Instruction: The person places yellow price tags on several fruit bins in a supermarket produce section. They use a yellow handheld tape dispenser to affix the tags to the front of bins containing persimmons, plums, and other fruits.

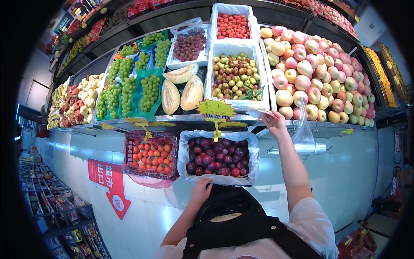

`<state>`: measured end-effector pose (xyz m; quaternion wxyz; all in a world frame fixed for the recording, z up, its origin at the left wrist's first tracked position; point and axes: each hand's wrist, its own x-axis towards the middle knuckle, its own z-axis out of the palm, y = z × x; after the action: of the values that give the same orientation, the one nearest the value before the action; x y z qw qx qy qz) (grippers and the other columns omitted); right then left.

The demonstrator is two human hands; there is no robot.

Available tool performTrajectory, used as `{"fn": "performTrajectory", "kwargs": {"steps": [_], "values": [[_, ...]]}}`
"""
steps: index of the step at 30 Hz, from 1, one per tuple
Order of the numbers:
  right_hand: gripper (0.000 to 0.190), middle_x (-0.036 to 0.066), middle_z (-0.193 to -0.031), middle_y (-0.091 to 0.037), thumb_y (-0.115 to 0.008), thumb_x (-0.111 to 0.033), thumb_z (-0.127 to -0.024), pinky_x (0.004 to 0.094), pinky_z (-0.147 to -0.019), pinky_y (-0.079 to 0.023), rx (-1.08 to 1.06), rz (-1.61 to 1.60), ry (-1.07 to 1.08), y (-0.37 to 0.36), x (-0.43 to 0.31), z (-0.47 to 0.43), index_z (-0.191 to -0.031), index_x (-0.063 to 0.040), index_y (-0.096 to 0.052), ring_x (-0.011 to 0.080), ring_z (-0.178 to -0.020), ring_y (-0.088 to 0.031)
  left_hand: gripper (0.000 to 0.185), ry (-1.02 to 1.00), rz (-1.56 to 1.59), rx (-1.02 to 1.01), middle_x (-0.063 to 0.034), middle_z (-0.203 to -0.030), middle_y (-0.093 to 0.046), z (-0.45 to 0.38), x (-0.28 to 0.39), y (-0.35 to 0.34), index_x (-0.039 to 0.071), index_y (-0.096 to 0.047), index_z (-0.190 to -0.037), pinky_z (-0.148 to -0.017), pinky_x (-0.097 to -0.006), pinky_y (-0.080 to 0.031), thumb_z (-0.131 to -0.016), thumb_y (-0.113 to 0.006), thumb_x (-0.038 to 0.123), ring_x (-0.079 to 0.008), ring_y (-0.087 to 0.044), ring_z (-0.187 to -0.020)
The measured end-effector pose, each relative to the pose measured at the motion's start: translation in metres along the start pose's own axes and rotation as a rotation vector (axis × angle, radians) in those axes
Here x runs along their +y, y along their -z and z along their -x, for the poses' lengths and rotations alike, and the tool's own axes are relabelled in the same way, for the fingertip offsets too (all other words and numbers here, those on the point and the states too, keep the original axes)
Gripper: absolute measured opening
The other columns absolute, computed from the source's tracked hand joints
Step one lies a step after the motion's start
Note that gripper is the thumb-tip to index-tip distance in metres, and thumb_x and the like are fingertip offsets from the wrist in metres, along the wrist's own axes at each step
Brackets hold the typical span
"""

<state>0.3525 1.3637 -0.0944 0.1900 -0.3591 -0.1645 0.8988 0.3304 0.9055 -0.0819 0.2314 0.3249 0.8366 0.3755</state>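
Observation:
My left hand (201, 191) is at the near rim of a crate (254, 162) lined with white plastic and filled with dark red plums (220, 157). Its fingertips touch the edge; whether they grip it is hard to tell. At the shelf's front edge, my right hand (275, 122) pinches a thin, pale, flat piece with some red, likely a card (260, 113). Just above it stand white foam boxes, the nearer one holding green and brown jujubes (236, 76). A yellow starburst price sign (215, 108) with handwriting rises over the plums on a clip stand.
Left of the plums is a crate of orange-red persimmons (152, 157). Clear bags hang from a roll (305, 147) by my right forearm. Piled apples (317, 74), cut melons (182, 89) and green grapes (129, 87) cover the display. A packaged-goods rack (64, 210) stands lower left.

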Motion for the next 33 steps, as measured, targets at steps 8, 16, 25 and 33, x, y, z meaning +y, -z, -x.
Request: {"fn": "performTrajectory", "kwargs": {"steps": [8, 16, 25, 33], "values": [[0.018, 0.013, -0.091, -0.066, -0.053, -0.017, -0.092, 0.034, -0.079, -0.048, -0.195, -0.043, 0.207, 0.002, -0.011, -0.013, -0.098, 0.0, -0.057, 0.0241, -0.084, -0.062, 0.021, 0.108, 0.041, -0.056, -0.0153, -0.099, -0.066, 0.018, 0.004, -0.009, 0.003, -0.068, -0.105, -0.077, -0.0353, -0.054, -0.086, -0.065, 0.009, -0.0286, -0.067, -0.086], [0.024, 0.016, -0.102, -0.064, -0.054, -0.02, -0.09, 0.0478, -0.096, -0.046, -0.063, -0.376, 0.314, 0.009, -0.01, 0.018, -0.106, -0.003, -0.057, 0.0319, -0.104, -0.06, 0.016, 0.025, 0.154, 0.007, -0.015, -0.092, -0.067, -0.002, 0.024, -0.012, 0.003, -0.069, -0.102, -0.07, -0.0331, -0.052, -0.088, -0.064, 0.009, -0.0274, -0.066, -0.079], [0.044, 0.006, -0.115, -0.064, -0.066, -0.01, -0.086, 0.03, -0.089, -0.05, -0.416, 0.439, 0.296, -0.035, -0.06, 0.154, -0.128, -0.003, -0.053, 0.0146, -0.103, -0.062, 0.051, 0.192, 1.162, -0.26, -0.0162, -0.121, -0.062, -0.082, 0.121, 0.019, -0.004, -0.053, -0.129, -0.093, -0.0363, -0.049, -0.1, -0.046, 0.038, -0.0264, -0.062, -0.107], [0.037, 0.005, -0.104, -0.069, -0.071, -0.022, -0.087, 0.027, -0.086, -0.048, -0.636, 1.134, 0.113, -0.038, 0.053, 0.211, -0.118, -0.003, -0.064, 0.0096, -0.097, -0.061, 0.038, 0.209, 0.915, -0.338, -0.0131, -0.105, -0.07, -0.105, 0.155, 0.081, -0.002, -0.061, -0.122, -0.083, -0.0266, -0.053, -0.087, -0.068, 0.008, -0.0132, -0.066, -0.093]]}}
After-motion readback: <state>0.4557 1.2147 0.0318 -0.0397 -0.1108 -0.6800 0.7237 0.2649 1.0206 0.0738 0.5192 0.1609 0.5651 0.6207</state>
